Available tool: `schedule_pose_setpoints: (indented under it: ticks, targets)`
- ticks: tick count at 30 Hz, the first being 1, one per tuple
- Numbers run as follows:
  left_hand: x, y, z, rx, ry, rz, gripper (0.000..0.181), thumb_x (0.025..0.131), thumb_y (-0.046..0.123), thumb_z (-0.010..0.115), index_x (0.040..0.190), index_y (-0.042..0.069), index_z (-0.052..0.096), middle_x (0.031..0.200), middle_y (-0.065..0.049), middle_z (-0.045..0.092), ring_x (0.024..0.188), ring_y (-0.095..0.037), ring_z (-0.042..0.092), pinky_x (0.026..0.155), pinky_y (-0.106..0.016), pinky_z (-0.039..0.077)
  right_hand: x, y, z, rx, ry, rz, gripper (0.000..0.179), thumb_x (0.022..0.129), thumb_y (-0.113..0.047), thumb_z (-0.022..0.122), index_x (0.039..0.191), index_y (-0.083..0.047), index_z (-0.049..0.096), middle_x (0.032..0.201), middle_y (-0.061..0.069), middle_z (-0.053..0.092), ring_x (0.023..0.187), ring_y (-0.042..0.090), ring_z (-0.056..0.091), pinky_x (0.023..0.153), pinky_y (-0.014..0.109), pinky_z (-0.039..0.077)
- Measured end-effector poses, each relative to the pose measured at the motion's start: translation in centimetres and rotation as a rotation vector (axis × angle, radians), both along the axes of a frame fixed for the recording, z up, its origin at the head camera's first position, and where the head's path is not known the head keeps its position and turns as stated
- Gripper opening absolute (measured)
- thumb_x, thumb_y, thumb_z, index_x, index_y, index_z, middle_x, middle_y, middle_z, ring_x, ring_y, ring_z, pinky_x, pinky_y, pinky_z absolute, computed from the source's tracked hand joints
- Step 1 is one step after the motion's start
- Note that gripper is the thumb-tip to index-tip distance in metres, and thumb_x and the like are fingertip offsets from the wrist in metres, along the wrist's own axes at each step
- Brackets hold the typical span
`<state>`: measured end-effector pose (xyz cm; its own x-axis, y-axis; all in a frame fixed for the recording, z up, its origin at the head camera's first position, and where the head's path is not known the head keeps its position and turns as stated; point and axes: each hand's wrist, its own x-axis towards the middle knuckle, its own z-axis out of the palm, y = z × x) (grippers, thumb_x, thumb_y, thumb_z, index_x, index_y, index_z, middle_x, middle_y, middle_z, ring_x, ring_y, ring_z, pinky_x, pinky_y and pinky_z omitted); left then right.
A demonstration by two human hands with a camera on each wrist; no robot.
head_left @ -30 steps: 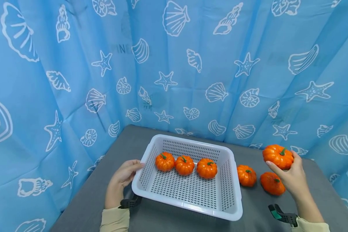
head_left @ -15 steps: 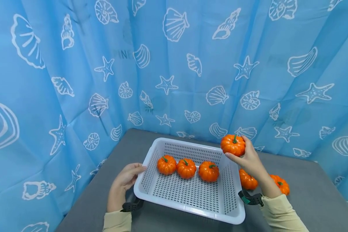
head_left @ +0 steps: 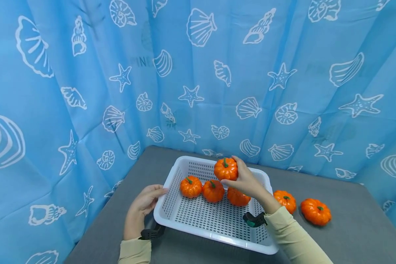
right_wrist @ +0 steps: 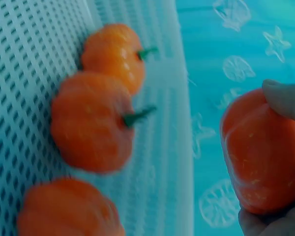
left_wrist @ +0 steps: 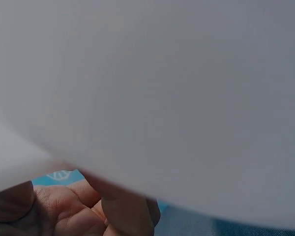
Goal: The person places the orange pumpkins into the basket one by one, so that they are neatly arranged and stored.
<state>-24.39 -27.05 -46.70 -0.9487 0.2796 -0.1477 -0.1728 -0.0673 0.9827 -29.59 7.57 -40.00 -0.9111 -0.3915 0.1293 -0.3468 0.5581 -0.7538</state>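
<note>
My right hand (head_left: 246,179) grips a small orange pumpkin (head_left: 226,169) with a green stem, held over the back part of a white plastic basket (head_left: 214,236). In the right wrist view the held pumpkin (right_wrist: 265,152) sits between thumb and fingers at the right edge. Three more pumpkins stand in a row inside the basket: a left one (head_left: 190,187), a middle one (head_left: 213,191) and a right one (head_left: 237,197) partly covered by my right hand. My left hand (head_left: 147,201) holds the basket's left rim, thumb on top. The basket's pale wall (left_wrist: 162,108) fills most of the left wrist view.
Two further pumpkins lie on the grey table (head_left: 356,234) right of the basket: a nearer one (head_left: 285,201) beside its rim and another (head_left: 316,212) farther right. A blue curtain (head_left: 198,66) with white shell prints hangs behind and to the left.
My right hand has carried its pumpkin leftward from above the table at the right to over the basket. The left hand keeps its hold on the rim.
</note>
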Motion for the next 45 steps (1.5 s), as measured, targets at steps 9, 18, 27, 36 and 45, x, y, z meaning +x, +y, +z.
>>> schedule_pose_setpoints:
  ticks: [9,18,27,36,45]
  targets:
    - [-0.3,0.1,-0.1,0.004,0.024,-0.03,0.043,0.097,0.014,0.052,0.12,-0.021,0.044,0.109,-0.03,0.063,0.076,-0.015,0.07,0.053,-0.02,0.051,0.2,-4.4,-1.3,0.056,-0.082,0.159,0.093,0.078,-0.027,0.077,0.149,-0.007,0.019,0.141,0.014,0.038,0.122,0.029,0.047,0.099,0.049,0.045]
    - [-0.4,0.1,-0.2,-0.028,0.006,0.025,0.037,0.095,0.015,0.055,0.115,-0.016,0.05,0.107,-0.025,0.066,0.081,-0.019,0.071,0.054,-0.023,0.053,1.0,-7.1,-2.2,0.211,-0.039,0.368,0.091,0.078,-0.033,0.077,0.147,-0.008,0.023,0.14,0.009,0.04,0.119,0.022,0.047,0.101,0.045,0.043]
    - [-0.5,0.2,0.1,-0.019,0.01,0.002,0.044,0.096,0.018,0.055,0.12,-0.018,0.048,0.106,-0.02,0.067,0.083,-0.017,0.07,0.065,-0.027,0.057,1.5,-8.3,-3.0,0.346,-0.07,0.551,0.086,0.079,-0.034,0.076,0.146,-0.012,0.025,0.135,-0.002,0.043,0.115,0.011,0.046,0.102,0.036,0.043]
    - [-0.5,0.1,0.4,-0.025,0.014,0.007,0.043,0.096,0.017,0.054,0.121,-0.018,0.047,0.113,-0.029,0.062,0.087,-0.019,0.07,0.069,-0.031,0.058,1.4,-9.3,-4.0,0.396,-0.123,0.644,0.085,0.08,-0.032,0.075,0.145,-0.011,0.025,0.133,-0.005,0.044,0.114,0.007,0.045,0.103,0.033,0.041]
    - [-0.2,-0.2,0.1,-0.034,0.001,0.019,0.044,0.096,0.018,0.055,0.121,-0.017,0.048,0.117,-0.031,0.06,0.094,-0.026,0.069,0.078,-0.04,0.057,1.4,-9.9,-5.3,0.412,-0.161,0.666,0.086,0.082,-0.038,0.072,0.147,-0.011,0.022,0.138,-0.003,0.042,0.119,0.007,0.045,0.106,0.036,0.041]
